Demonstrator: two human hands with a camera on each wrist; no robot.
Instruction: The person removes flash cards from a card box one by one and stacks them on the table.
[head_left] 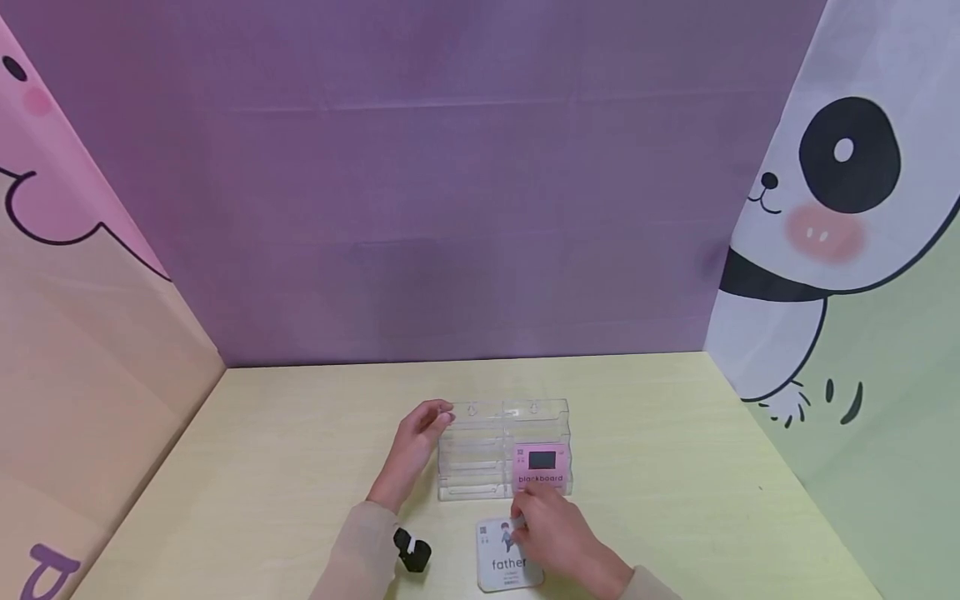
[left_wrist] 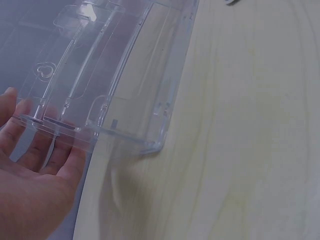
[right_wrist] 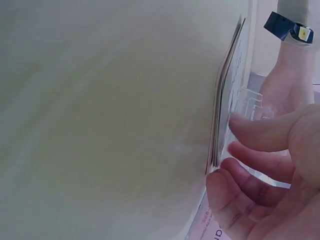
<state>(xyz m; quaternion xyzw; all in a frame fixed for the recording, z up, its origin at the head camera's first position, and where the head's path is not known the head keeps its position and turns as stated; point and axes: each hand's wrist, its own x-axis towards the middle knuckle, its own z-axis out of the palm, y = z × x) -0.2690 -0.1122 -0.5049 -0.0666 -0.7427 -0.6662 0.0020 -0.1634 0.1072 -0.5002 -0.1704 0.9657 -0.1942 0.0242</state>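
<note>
A clear plastic card rack (head_left: 472, 454) with two columns of pockets stands on the table. My left hand (head_left: 414, 446) grips its left edge, and the left wrist view shows fingers (left_wrist: 37, 150) curled behind the clear plastic. A pink "blackboard" card (head_left: 542, 467) sits in the rack's lower right pocket. In front of the rack lies a small stack of cards, with a white "father" card (head_left: 504, 571) on top. My right hand (head_left: 555, 529) is over the stack's right side. In the right wrist view, its thumb and loosely bent fingers (right_wrist: 222, 195) are right at the stack's edge (right_wrist: 218, 120).
A small black object (head_left: 412, 552) is beside my left sleeve (head_left: 356, 554), left of the cards. Behind the table (head_left: 300, 433) rises a purple backdrop (head_left: 465, 208), with a panda-print panel (head_left: 847, 275) on the right and a pink-and-beige one on the left.
</note>
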